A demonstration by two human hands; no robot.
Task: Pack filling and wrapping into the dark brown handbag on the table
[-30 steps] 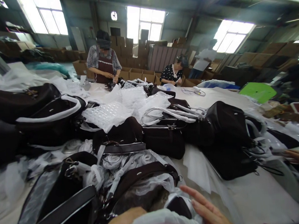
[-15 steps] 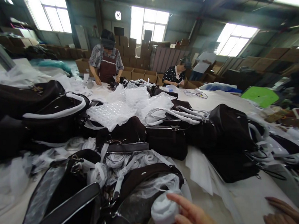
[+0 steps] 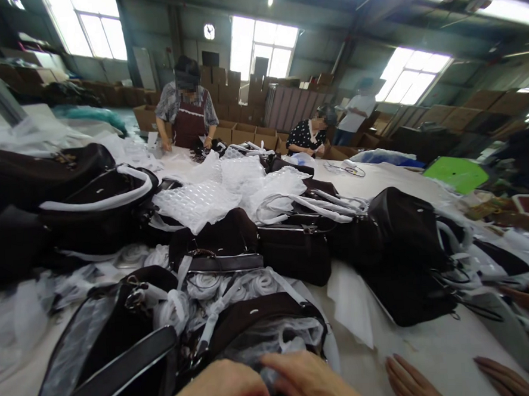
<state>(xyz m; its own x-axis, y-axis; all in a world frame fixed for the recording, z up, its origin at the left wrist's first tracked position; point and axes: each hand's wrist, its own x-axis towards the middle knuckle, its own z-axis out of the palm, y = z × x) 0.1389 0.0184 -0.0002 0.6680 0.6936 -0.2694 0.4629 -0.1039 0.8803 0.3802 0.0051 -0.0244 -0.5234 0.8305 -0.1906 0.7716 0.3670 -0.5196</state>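
Handbag [image 3: 258,327], dark brown with clear plastic bunched over its top, sits at 6 o'clock at the near edge of the white table [image 3: 435,349], under both of the wearer's hands. Big heap of dark bags [image 3: 67,198] runs from 9 to 10 o'clock. Bubble wrap sheets [image 3: 210,195] lie at 12 o'clock behind a small brown bag [image 3: 217,242]. Black bag [image 3: 405,225] at 2 o'clock. Strap-front bag [image 3: 108,357] at 7 o'clock, just beside the handbag. Left hand [image 3: 222,389] rests curled on the plastic, touching it; closed grip or not, cannot tell. Right hand [image 3: 309,380] lies over the plastic beside it, fingers loosely spread, nothing clamped. Another person's hands: fingers [image 3: 410,380] flat on the table at 5 o'clock. Two people work at the far end, 12 o'clock.
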